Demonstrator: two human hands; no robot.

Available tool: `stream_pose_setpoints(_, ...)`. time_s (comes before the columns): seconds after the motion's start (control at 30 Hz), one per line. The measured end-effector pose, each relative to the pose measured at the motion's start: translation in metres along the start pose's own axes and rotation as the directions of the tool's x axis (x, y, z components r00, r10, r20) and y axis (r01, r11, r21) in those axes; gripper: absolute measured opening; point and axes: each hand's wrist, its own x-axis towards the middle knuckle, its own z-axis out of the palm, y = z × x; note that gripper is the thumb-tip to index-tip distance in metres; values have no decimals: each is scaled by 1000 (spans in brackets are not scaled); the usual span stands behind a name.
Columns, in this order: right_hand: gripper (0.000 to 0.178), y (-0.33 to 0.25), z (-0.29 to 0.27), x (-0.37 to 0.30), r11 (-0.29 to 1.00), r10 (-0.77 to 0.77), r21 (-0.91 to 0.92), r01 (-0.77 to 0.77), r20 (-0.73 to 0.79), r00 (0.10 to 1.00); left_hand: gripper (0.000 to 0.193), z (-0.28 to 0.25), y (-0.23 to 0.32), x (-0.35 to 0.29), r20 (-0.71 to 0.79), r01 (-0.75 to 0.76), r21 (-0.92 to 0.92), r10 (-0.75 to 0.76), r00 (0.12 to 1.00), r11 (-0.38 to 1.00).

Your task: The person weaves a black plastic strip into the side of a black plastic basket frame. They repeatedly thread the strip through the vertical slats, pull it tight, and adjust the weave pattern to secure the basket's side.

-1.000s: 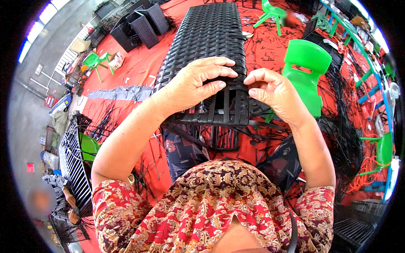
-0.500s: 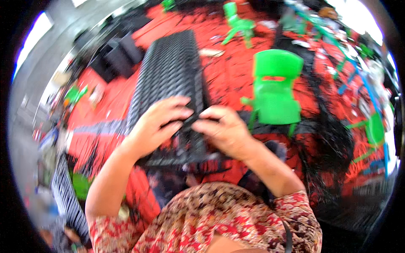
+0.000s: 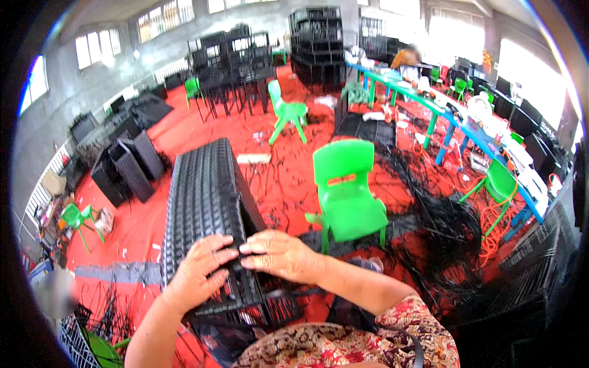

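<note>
A long black woven wicker piece (image 3: 199,202) on a dark frame stands tilted in front of me, reaching away from my lap. My left hand (image 3: 202,273) rests on its near end, fingers bent at the ridge edge and thumb lower on the weave. From the other side my right hand (image 3: 279,256) curls its fingers over the same edge, its thumb hidden. The fingertips of both hands almost meet there. Any strand between them is too small to make out. Below the hands, the open lattice end (image 3: 270,311) of the piece shows.
A green chair (image 3: 350,196) stands close on the right, another (image 3: 285,113) farther back. Loose black strands (image 3: 451,227) lie in heaps on the red floor covering (image 3: 135,227). Dark woven pieces (image 3: 129,165) stand left. A blue-green table (image 3: 472,138) runs along the right; a person (image 3: 405,58) is beyond.
The view has tilted up, so the far room with stacked black frames now shows. Both hands remain at the wicker piece's edge; the right hand's fingers now reach over it more flatly.
</note>
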Motion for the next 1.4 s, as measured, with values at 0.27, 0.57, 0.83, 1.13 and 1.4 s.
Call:
stream_pose_setpoints(0.27, 27, -9, 10, 6, 999, 22, -23, -22, 8, 1000, 48, -12, 12, 7, -6, -1, 94, 1, 1000, 996)
stream_pose_setpoints(0.57, 23, -34, -11, -17, 928, 368, -72, -366, 11, 930, 46, 45, -1, 50, -54, -184, -37, 182, 982, 982)
stream_pose_setpoints(0.83, 37, -63, -61, -7, 630, 591, 720, -289, -203, 781, 34, 52, -9, 57, 33, -102, -80, 104, 994, 992)
stream_pose_setpoints(1.13, 31, -181, -54, 27, 149, -23, 979, -140, 145, 989, 17, 46, -14, 59, -46, -356, -180, 354, 934, 917)
stream_pose_setpoints(1.4, 16, -140, -64, -30, 422, 456, 637, -645, 466, 758, 14, 18, 2, 35, 109, -202, -7, 201, 973, 979)
